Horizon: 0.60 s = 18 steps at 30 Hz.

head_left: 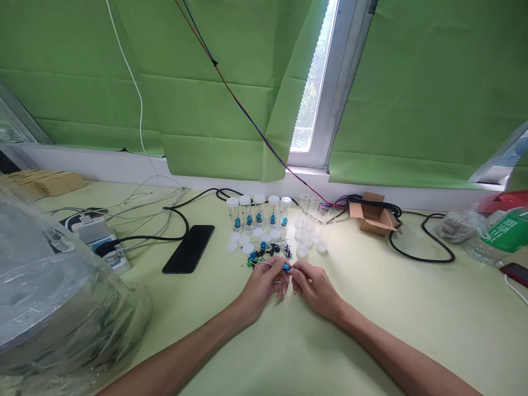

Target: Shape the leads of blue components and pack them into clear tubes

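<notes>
My left hand pinches a small blue metallic part between thumb and fingers. Thin pale wire-like strands stick out from this hand to the left. Closed at the part's right end is my right hand, fingertips touching it or something too small to make out. Just beyond lies a loose cluster of small blue and green parts and black parts. White round caps lie flat behind it. Several capped clear tubes stand upright in a row, each with a blue part inside.
Uncapped clear tubes stand right of the capped ones. A black phone and a power strip with cables are at left, near a plastic-wrapped machine. An open cardboard box, black cable and bottle are at right.
</notes>
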Available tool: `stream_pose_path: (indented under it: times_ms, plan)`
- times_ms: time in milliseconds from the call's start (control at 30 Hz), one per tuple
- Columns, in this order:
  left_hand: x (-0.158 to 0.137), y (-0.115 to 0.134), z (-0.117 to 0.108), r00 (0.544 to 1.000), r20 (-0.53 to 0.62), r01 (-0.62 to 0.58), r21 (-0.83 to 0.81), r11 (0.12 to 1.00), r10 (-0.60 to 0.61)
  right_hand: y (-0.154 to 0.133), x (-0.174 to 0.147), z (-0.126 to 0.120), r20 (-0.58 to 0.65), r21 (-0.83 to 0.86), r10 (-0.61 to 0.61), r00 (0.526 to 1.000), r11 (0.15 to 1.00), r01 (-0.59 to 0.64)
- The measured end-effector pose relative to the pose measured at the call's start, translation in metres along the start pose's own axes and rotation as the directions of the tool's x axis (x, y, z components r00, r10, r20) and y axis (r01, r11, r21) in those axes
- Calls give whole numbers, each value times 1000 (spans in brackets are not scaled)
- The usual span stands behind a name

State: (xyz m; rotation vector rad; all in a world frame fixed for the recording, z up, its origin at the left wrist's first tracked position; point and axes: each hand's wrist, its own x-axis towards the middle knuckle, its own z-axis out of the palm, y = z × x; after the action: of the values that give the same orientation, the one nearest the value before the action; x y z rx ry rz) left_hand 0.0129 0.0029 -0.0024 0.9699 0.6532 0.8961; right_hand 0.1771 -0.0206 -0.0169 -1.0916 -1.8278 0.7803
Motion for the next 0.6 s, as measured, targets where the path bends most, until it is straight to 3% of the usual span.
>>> stream_pose_path:
  times_ms: [600]
  plan:
    - [1, -1, -2, 999, 35, 4, 11, 1000, -4, 1, 2, 0, -17, -70, -21, 1000, 997, 20]
